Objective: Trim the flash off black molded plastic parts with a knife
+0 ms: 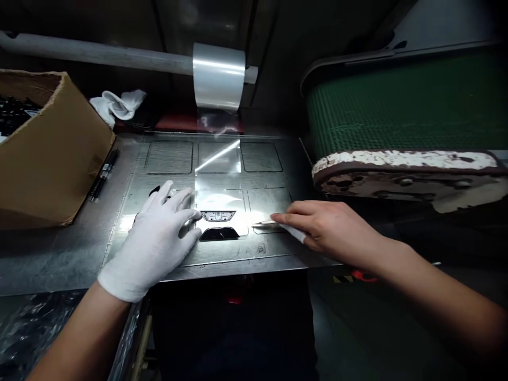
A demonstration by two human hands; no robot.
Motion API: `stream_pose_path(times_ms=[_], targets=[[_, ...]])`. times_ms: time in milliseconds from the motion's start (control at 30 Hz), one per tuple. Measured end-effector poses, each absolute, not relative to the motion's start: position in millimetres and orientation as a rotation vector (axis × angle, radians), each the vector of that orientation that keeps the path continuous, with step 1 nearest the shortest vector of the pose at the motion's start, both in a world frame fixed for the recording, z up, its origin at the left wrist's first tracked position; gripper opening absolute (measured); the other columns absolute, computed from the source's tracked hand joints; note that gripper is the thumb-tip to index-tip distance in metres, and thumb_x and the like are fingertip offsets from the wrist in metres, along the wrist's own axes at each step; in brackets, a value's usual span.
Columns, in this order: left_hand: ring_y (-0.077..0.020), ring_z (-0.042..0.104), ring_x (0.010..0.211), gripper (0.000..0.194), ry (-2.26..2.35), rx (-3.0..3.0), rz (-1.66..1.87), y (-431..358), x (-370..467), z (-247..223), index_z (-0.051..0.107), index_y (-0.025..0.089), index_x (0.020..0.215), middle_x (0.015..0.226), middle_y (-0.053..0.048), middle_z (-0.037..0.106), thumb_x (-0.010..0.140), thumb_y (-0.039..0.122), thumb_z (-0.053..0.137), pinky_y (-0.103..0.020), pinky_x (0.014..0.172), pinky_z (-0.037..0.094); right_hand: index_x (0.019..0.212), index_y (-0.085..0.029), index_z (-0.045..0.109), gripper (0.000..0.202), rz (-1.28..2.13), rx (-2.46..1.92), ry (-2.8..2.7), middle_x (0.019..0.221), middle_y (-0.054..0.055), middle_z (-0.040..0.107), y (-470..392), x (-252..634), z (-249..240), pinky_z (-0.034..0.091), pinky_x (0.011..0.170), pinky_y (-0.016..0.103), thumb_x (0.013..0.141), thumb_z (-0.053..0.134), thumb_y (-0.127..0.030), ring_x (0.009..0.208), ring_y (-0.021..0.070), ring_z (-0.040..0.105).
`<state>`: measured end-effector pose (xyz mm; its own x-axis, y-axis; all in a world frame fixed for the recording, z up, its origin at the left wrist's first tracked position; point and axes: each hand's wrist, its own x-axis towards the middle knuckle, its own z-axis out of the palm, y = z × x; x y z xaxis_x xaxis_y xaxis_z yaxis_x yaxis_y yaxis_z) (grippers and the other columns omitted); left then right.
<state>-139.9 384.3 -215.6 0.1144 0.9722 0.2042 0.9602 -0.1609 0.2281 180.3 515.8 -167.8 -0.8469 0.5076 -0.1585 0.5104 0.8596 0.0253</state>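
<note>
My left hand (153, 246), in a white glove, rests on the metal plate with its fingers spread. Its fingertips reach the left ends of two small trapezoid parts: one showing a grey, structured face (218, 216), the other glossy black (219, 233). Dark bits of something show behind the glove, mostly hidden. Bare and closed, my right hand (313, 225) grips a thin pointed knife (265, 223), its tip just right of the parts; white material shows under the fingers. Clear film (218, 159) runs from a roll (219, 76) down toward the parts.
Left stands a cardboard box (47, 159) of dark pieces, with black pens (103, 174) beside it. A white cloth (121, 105) lies behind. The roll hangs on a white pipe (103, 55). At right a green ribbed belt unit (397, 111) overhangs the metal table (67, 259).
</note>
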Motion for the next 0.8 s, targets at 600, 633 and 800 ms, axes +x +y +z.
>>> stream_pose_path(times_ms=[600, 633, 800], targets=[[-0.0316, 0.064, 0.091, 0.038, 1.926, 2.621, 0.145, 385.6, -73.6, -200.4, 0.074, 0.015, 0.109, 0.098, -0.012, 0.072, 0.093, 0.004, 0.042, -0.052, 0.083, 0.052, 0.137, -0.012, 0.066, 0.063, -0.289, 1.372, 3.366, 0.128, 0.014, 0.066, 507.0, 230.3, -252.3, 0.051, 0.104, 0.044, 0.077, 0.052, 0.000, 0.116, 0.0294, 0.058], [-0.0312, 0.064, 0.088, 0.035, 1.937, 2.611, 0.185, 384.5, -73.8, -201.5, 0.074, 0.015, 0.103, 0.093, -0.011, 0.072, 0.092, 0.004, 0.043, -0.052, 0.082, 0.052, 0.136, -0.011, 0.066, 0.062, -0.299, 1.380, 3.382, 0.127, 0.014, 0.067, 508.0, 231.9, -253.1, 0.051, 0.104, 0.044, 0.077, 0.052, 0.000, 0.116, 0.0294, 0.059], [-0.0297, 0.065, 0.093, 0.024, 2.001, 2.532, 0.463, 365.7, -79.0, -213.2, 0.073, 0.017, 0.093, 0.090, -0.009, 0.071, 0.089, 0.005, 0.052, -0.055, 0.091, 0.054, 0.132, -0.014, 0.068, 0.051, -0.362, 1.397, 3.498, 0.123, 0.014, 0.067, 505.2, 237.6, -250.0, 0.051, 0.102, 0.046, 0.084, 0.055, -0.004, 0.114, 0.0293, 0.060]])
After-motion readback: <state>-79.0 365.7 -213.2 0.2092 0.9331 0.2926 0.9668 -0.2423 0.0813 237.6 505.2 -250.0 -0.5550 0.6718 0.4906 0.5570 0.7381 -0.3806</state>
